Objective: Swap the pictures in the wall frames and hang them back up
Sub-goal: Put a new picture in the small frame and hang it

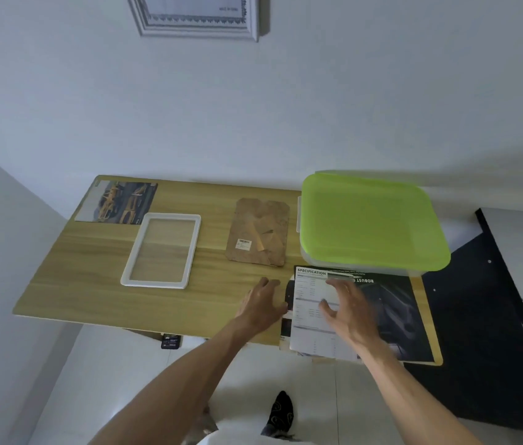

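The right hand is lying flat with loose fingers on a white paper atop a dark picture. The left hand is resting, fingers relaxed, on the wooden table. Farther back, a white frame, brown backing board and car picture are lying there.

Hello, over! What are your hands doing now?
Both hands open: left hand on the table, right hand over the spec sheet. White frame empty. Green-lidded box crowds the sheet.

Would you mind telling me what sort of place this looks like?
Probably a plain room at home or in an office: a wooden table against a bare white wall, a grey framed picture hanging above, pale floor tiles.
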